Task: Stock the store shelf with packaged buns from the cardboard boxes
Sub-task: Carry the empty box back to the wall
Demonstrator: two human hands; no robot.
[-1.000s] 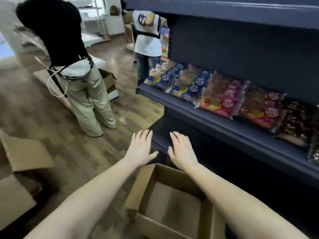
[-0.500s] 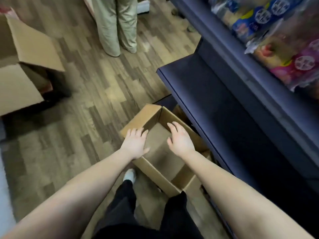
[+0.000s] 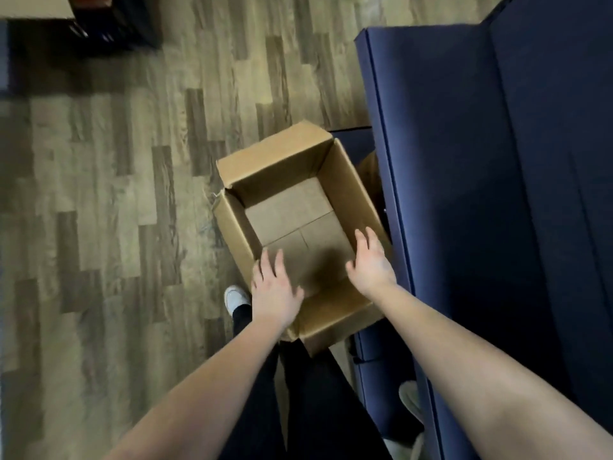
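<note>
The floor (image 3: 116,194) is laid with wood-look planks in mixed grey and brown, staggered end to end. Along the right side runs a dark blue shelf (image 3: 464,161), seen from above as a broad flat board with a raised front edge; a lower blue ledge shows beneath it near the person's feet. At the far left corner of the floor sit a strip of brown card (image 3: 33,5) and a dark object (image 3: 116,21), both too blurred to tell apart further.

The cardboard box (image 3: 278,157) stands on the floor just beside the shelf's front edge, turned a little askew to it. It is plain brown with its top open, the far flap folded outward and the side walls upright. Its bottom panels show, with seams where the flaps meet.

The left hand (image 3: 273,288) hovers over the box's near left corner, fingers straight and spread, gripping nothing. The right hand (image 3: 371,263) reaches by the box's right wall, fingers straight and close together, also with nothing in it; whether either touches the card cannot be told. Below them are black trousers (image 3: 318,393) and a white shoe (image 3: 235,296)
</note>
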